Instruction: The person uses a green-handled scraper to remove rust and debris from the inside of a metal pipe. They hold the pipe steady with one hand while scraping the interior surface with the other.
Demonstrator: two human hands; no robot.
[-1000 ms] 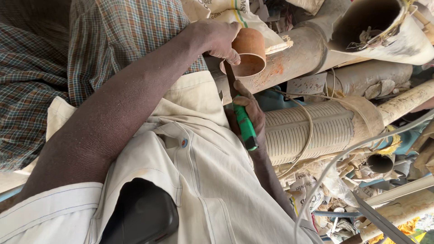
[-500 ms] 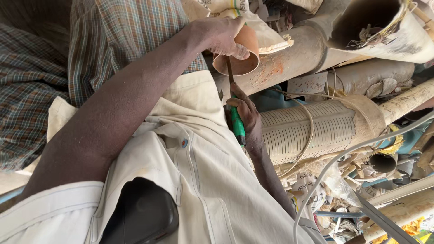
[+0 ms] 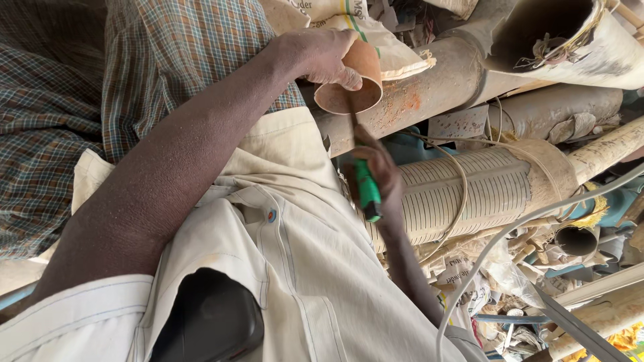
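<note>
A long dusty grey plastic pipe (image 3: 429, 94) ran across the pile. Below it lay a cream slotted pipe (image 3: 463, 191) with a thin looped wire (image 3: 463, 201) over it. A wide grey pipe mouth (image 3: 537, 33) gaped at top right. A white cable (image 3: 496, 248) curved across the scrap.

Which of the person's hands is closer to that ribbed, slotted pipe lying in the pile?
The right hand, which grips a green-handled tool, lies right against the near end of the slotted pipe. The left hand is farther up and holds a short brown pipe piece.
</note>
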